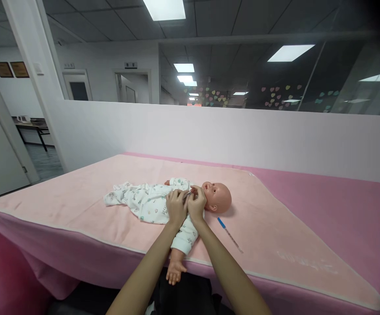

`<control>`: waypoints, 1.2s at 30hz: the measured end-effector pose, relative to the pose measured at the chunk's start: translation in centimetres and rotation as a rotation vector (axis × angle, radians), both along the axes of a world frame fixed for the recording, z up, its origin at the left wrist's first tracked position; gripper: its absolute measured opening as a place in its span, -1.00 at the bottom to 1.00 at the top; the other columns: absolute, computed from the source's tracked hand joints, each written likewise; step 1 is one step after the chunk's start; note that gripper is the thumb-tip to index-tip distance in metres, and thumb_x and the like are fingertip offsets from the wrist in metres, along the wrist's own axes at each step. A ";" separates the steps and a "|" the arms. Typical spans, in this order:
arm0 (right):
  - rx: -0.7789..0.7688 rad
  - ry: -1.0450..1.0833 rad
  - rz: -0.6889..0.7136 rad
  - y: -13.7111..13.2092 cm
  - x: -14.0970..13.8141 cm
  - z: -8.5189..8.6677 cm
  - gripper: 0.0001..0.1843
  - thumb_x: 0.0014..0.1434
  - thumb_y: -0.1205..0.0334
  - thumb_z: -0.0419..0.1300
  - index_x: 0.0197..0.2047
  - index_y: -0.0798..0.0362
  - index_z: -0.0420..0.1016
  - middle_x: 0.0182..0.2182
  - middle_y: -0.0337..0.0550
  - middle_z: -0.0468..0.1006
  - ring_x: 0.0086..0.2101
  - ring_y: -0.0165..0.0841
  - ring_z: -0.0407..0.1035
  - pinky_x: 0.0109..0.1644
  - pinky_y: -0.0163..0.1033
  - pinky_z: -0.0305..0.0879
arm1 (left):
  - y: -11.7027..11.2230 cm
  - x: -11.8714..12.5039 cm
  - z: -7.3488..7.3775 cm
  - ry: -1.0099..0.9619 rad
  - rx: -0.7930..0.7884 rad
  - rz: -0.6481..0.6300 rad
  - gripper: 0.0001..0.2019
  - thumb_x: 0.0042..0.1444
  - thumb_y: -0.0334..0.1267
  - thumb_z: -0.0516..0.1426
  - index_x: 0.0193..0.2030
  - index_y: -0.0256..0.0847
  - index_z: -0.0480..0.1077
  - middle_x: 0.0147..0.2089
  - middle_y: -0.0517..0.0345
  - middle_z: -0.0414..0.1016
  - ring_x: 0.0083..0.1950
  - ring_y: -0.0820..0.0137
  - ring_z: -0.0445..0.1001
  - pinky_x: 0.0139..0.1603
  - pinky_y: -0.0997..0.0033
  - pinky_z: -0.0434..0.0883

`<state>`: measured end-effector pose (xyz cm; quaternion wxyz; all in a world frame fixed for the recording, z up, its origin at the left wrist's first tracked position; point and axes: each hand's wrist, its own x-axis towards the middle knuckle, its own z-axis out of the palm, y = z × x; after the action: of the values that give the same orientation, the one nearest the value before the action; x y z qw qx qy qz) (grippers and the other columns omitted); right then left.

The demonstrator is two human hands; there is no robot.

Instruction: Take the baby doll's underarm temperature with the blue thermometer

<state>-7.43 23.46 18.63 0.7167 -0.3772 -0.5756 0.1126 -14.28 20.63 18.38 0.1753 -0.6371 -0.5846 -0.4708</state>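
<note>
A baby doll (pixel 221 196) lies on its back, head to the right, dressed in a white patterned romper (pixel 153 208). Both of my hands meet at the upper chest, just below the doll's chin. My left hand (pixel 177 205) is closed, its fingertips pinching the romper's front. Close beside it, my right hand (pixel 196 203) is closed in the same way, on the romper near the collar. My fingers hide the exact spot they grip. One doll arm extends toward me past the table edge. Right of my right forearm lies a thin thermometer-like stick (pixel 229 234) with a blue end.
A pale pink mat (pixel 275 245) covers much of the table, over a darker pink cloth (pixel 350 205). Behind the table stands a low white wall (pixel 242 135) with glass above it. A white door (pixel 2 144) is at the far left.
</note>
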 end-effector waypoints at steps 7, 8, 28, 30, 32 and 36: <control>-0.011 -0.091 0.006 -0.3 -0.1 0.0 -0.67 -0.16 0.53 -0.13 -0.39 0.09 0.36 -0.44 -0.18 0.38 -0.37 -0.41 0.27 -0.26 -0.31 0.24 | 0.0 0.2 0.2 -0.005 0.023 -0.001 -0.83 0.06 -0.26 -0.03 -0.24 -0.16 0.33 -0.21 0.08 0.31 -0.17 0.34 0.24 -0.19 0.35 0.18; -0.011 -0.104 0.002 -0.3 -0.1 0.1 -0.67 -0.17 0.54 -0.13 -0.40 0.09 0.36 -0.45 -0.18 0.37 -0.37 -0.40 0.27 -0.27 -0.31 0.23 | 0.0 0.2 0.2 -0.008 0.024 -0.008 -0.84 0.06 -0.26 -0.02 -0.25 -0.17 0.33 -0.21 0.08 0.32 -0.17 0.34 0.24 -0.18 0.35 0.18; 0.006 -0.037 0.023 -0.4 0.2 0.3 -0.81 -0.03 0.43 -0.03 -0.35 0.11 0.35 -0.40 -0.17 0.38 -0.34 -0.42 0.28 -0.21 -0.29 0.26 | 0.0 0.1 0.2 -0.135 0.027 -0.088 -0.79 0.13 -0.26 -0.09 -0.24 -0.18 0.34 -0.26 0.13 0.41 -0.20 0.38 0.30 -0.17 0.36 0.19; 0.017 -0.042 0.024 -0.5 0.2 0.4 -0.81 -0.03 0.43 -0.04 -0.37 0.10 0.35 -0.41 -0.17 0.38 -0.34 -0.42 0.28 -0.21 -0.29 0.25 | 0.0 0.1 0.2 -0.136 0.028 -0.093 -0.79 0.12 -0.26 -0.09 -0.24 -0.18 0.34 -0.26 0.13 0.41 -0.21 0.38 0.30 -0.17 0.36 0.18; 0.027 -0.041 0.018 -0.6 0.2 0.5 -0.82 -0.03 0.43 -0.04 -0.40 0.10 0.36 -0.42 -0.17 0.37 -0.34 -0.42 0.28 -0.21 -0.29 0.25 | 0.0 0.1 0.2 -0.135 0.027 -0.094 -0.79 0.12 -0.26 -0.09 -0.24 -0.18 0.34 -0.27 0.13 0.42 -0.21 0.37 0.30 -0.17 0.36 0.18; 0.028 -0.034 0.017 -0.7 0.2 0.6 -0.83 -0.03 0.43 -0.04 -0.43 0.09 0.36 -0.43 -0.18 0.37 -0.35 -0.42 0.28 -0.21 -0.29 0.25 | -0.1 0.1 0.2 -0.135 0.024 -0.092 -0.78 0.13 -0.26 -0.10 -0.24 -0.18 0.34 -0.26 0.13 0.42 -0.21 0.37 0.30 -0.17 0.36 0.18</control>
<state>-7.25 22.73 19.22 0.7111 -0.3642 -0.5923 0.1044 -14.21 20.53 18.58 0.1212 -0.6279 -0.5596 -0.5272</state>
